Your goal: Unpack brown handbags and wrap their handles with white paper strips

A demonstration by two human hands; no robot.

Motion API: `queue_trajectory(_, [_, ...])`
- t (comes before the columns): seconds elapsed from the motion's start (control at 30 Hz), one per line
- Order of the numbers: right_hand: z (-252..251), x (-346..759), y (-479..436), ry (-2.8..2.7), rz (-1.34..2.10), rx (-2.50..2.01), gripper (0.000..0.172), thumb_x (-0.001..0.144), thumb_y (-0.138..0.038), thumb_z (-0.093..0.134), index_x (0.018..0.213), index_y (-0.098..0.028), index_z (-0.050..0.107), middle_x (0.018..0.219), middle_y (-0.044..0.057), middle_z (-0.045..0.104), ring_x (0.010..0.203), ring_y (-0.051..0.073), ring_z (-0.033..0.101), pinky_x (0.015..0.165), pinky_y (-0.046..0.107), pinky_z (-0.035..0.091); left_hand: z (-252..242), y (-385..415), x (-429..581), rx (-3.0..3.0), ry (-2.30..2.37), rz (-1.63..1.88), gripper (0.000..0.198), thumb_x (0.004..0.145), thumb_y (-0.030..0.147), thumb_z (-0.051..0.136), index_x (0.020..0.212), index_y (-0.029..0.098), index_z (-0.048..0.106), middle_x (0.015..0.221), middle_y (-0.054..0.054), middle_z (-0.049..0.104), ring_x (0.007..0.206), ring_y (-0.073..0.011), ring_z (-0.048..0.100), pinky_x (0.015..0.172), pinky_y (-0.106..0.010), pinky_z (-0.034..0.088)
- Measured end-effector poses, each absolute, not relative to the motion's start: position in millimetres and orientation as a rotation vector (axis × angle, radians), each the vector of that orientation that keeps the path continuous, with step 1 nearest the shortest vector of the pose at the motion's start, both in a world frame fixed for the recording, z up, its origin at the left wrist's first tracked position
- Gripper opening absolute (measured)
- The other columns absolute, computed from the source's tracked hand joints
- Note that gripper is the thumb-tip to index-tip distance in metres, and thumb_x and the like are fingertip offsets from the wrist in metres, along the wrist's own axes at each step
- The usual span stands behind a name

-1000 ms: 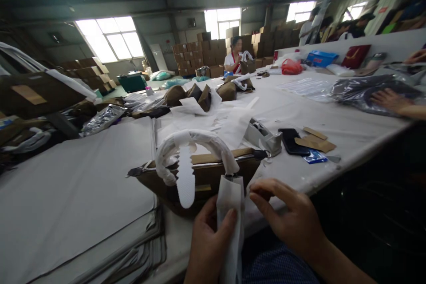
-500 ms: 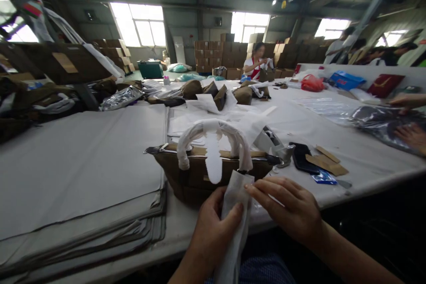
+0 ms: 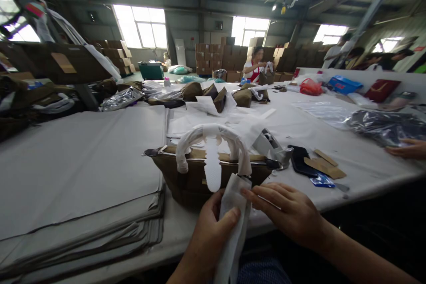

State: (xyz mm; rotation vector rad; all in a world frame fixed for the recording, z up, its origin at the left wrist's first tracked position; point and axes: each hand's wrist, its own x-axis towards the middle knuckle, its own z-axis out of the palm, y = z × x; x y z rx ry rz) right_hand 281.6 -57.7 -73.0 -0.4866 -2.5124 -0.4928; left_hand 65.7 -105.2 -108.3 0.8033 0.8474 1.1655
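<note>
A brown handbag (image 3: 189,184) stands upright on the table in front of me. White wrapping covers its two raised handles (image 3: 213,131), and a white ridged tab (image 3: 213,171) hangs between them over the zipper. From the bag's right front a strap wrapped in white paper (image 3: 234,213) runs down toward my lap. My left hand (image 3: 213,226) is closed round this strap, thumb on top. The fingertips of my right hand (image 3: 286,208) press on the wrapping's right edge near its upper end; the right thumb is hidden.
Left lies a stack of large grey-white sheets (image 3: 83,164). Right of the bag are a black phone-like object (image 3: 302,160), brown paper tags (image 3: 324,166) and a blue packet (image 3: 322,180). A co-worker's hand (image 3: 408,148) touches dark plastic-wrapped goods (image 3: 386,124). More brown bags (image 3: 242,96) lie farther back.
Both my hands stay on the wrapped strap, with only slight finger movement. At the right, the co-worker's hands have shifted; just one shows now, lower at the edge of the plastic-wrapped goods.
</note>
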Motion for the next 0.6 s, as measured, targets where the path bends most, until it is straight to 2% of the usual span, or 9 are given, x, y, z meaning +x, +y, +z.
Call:
queue_trajectory(0.2, [-76.8, 287.9, -55.8, -2.454, -0.53, -0.497, 0.038, 0.102, -0.014, 0.045, 0.137, -0.018, 0.059, 0.109, 0.008, 0.076, 0.096, 0.017, 0.071, 0.087, 0.032, 0.057, -106.7, -106.2, 64.4, 0.811, 0.926, 1.152, 0.051, 0.072, 0.043, 0.08, 0.113, 0.014, 0.068, 0.102, -0.011, 0.075, 0.096, -0.027, 0.067, 0.079, -0.029, 0.05])
queue_trajectory(0.43, [-91.0, 289.8, -55.7, -2.435, -0.484, -0.519, 0.04, 0.102, -0.013, 0.043, 0.14, -0.014, 0.056, 0.108, 0.01, 0.076, 0.091, 0.018, 0.071, 0.084, 0.034, 0.058, -102.9, -105.0, 64.3, 0.806, 0.947, 1.13, 0.055, 0.07, 0.046, 0.081, 0.112, 0.014, 0.068, 0.098, -0.011, 0.076, 0.09, -0.0265, 0.069, 0.077, -0.029, 0.051])
queue_trajectory(0.6, [-101.4, 296.3, -53.2, -2.437, -0.474, -0.528, 0.041, 0.101, -0.013, 0.044, 0.141, -0.015, 0.054, 0.109, 0.009, 0.076, 0.091, 0.017, 0.073, 0.086, 0.033, 0.059, -103.9, -103.7, 64.3, 0.835, 0.991, 1.149, 0.056, 0.068, 0.049, 0.082, 0.11, 0.014, 0.069, 0.097, -0.012, 0.076, 0.095, -0.0297, 0.069, 0.08, -0.032, 0.052])
